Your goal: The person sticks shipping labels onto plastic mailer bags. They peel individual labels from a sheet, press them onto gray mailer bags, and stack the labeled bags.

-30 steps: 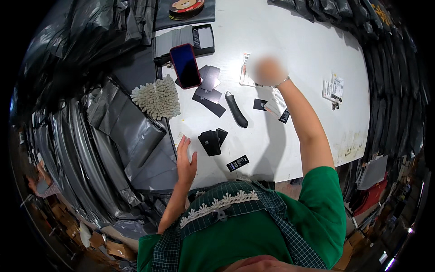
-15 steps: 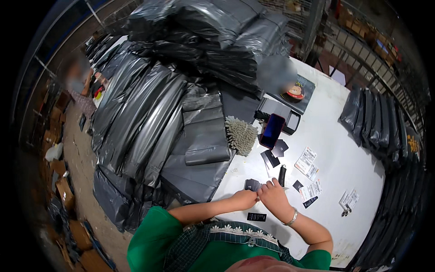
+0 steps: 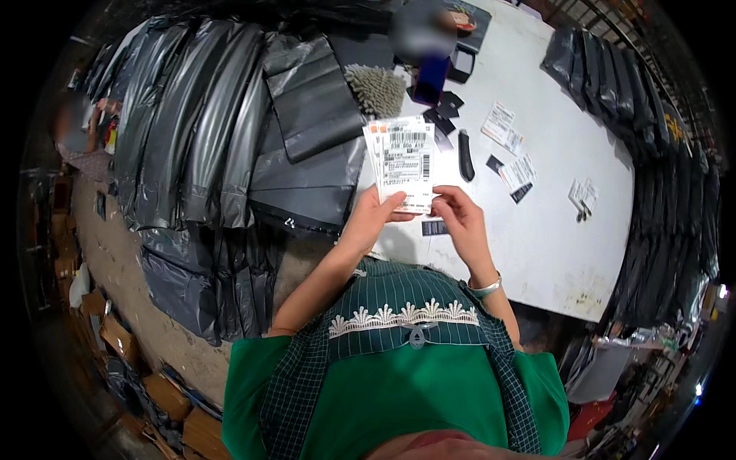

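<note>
My left hand (image 3: pixel 374 218) grips a small fanned stack of white shipping labels (image 3: pixel 406 165) by its lower left corner, thumb on top. The printed faces are turned up toward me. My right hand (image 3: pixel 464 224) is at the stack's lower right corner, its fingers curled and closed on the edge. Just below the labels, a black card (image 3: pixel 435 228) lies on the white table (image 3: pixel 563 253). Beyond my right hand rests a black-handled cutter (image 3: pixel 465 156). More dark cards (image 3: pixel 445 115) lie partly behind the labels.
Grey plastic bags (image 3: pixel 222 115) are heaped at left, beside a shaggy grey mitt (image 3: pixel 376 88). A phone (image 3: pixel 431 80) stands out at the back. Loose labels (image 3: pixel 502 126) lie to the right, near rows of packed black bags (image 3: pixel 590 77). Another person (image 3: pixel 88 157) is at far left.
The shipping labels are now raised in front of me; before, my hands were together low over the table, beside dark cards. My hands have drawn apart, and the view has tilted downward.
</note>
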Motion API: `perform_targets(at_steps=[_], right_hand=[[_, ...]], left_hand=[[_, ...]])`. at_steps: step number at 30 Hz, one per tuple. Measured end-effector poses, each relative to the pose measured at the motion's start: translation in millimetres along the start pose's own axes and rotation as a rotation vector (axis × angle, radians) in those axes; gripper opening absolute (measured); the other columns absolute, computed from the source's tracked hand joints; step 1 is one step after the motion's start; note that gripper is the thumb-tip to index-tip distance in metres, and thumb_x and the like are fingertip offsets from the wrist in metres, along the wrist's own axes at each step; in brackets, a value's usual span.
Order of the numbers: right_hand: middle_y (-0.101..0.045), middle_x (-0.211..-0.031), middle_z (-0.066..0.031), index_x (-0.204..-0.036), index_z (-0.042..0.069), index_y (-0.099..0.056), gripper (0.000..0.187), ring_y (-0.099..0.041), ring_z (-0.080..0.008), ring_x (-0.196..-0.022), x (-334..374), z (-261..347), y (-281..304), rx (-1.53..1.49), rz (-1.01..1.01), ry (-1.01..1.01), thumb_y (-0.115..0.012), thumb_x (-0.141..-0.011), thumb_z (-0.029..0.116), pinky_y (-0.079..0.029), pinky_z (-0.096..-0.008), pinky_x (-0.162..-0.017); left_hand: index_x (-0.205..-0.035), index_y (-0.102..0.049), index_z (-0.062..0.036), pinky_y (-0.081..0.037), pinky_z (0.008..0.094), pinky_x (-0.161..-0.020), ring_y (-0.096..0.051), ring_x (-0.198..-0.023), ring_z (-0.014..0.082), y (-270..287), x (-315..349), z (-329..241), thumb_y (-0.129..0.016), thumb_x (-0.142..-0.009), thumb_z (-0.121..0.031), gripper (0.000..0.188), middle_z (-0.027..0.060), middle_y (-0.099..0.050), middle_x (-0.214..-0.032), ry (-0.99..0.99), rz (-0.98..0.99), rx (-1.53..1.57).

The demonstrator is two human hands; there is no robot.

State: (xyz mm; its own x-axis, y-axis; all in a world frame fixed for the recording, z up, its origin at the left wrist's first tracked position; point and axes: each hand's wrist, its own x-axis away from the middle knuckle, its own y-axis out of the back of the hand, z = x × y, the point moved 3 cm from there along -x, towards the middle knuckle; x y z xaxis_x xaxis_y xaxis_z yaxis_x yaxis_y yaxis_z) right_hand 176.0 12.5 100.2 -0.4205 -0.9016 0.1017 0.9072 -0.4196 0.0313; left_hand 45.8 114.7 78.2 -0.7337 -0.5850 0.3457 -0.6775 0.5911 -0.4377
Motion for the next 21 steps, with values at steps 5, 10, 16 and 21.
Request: perform_targets(at_steps=[5,10,16,21], right_hand=[[-0.056,-0.075,-0.0022,-0.102,-0.002,-0.052,0.019,-0.051,-0.0055,-0.061,21.7,11.1,-20.5,-0.1,-0.087,-0.084,-0.053,-0.086,0.007,-0.047,-0.0203,-0.057],[-0.056,-0.068,-0.0012,-0.096,-0.002,-0.051,0.017,-0.049,-0.0046,-0.054,26.1,9.9,-25.9,0.133,-0.113,-0.031,-0.057,-0.084,0.009,-0.044,-0.0215,-0.05],[-0.05,-0.056,-0.0025,-0.087,-0.002,-0.049,0.019,-0.047,-0.0063,-0.049,43.2,-5.7,-22.5,0.219,-0.291,0.033,-0.056,-0.085,0.016,-0.04,-0.0247,-0.044],[-0.053,-0.067,0.0002,-0.085,0.003,-0.05,0.015,-0.047,-0.0055,-0.053,74.7,-102.9,32.9,-0.14,-0.3,-0.216,-0.053,-0.087,0.017,-0.039,-0.0204,-0.045]], left_hand=[[-0.111,-0.049,0.0039,-0.053,0.0258,-0.069,-0.061,-0.086,0.0159,-5.0,28.1,-4.4,-0.051,-0.087,-0.007,0.027,0.0109,-0.06,-0.102,-0.08,-0.013,-0.018],[-0.11,-0.05,0.0033,-0.053,0.025,-0.068,-0.061,-0.083,0.0154,-9.1,40.6,0.0,-0.049,-0.088,-0.009,0.025,0.0104,-0.06,-0.103,-0.119,-0.031,-0.08],[-0.105,-0.049,0.0019,-0.048,0.023,-0.055,-0.057,-0.063,0.0112,-19.8,34.3,29.5,-0.045,-0.091,-0.017,0.024,0.0068,-0.059,-0.087,-0.021,0.149,-0.184],[-0.11,-0.046,-0.0023,-0.046,0.0291,-0.054,-0.058,-0.062,0.0145,-21.5,7.8,115.3,-0.049,-0.088,-0.023,0.03,0.0098,-0.06,-0.085,0.191,0.249,-0.699]])
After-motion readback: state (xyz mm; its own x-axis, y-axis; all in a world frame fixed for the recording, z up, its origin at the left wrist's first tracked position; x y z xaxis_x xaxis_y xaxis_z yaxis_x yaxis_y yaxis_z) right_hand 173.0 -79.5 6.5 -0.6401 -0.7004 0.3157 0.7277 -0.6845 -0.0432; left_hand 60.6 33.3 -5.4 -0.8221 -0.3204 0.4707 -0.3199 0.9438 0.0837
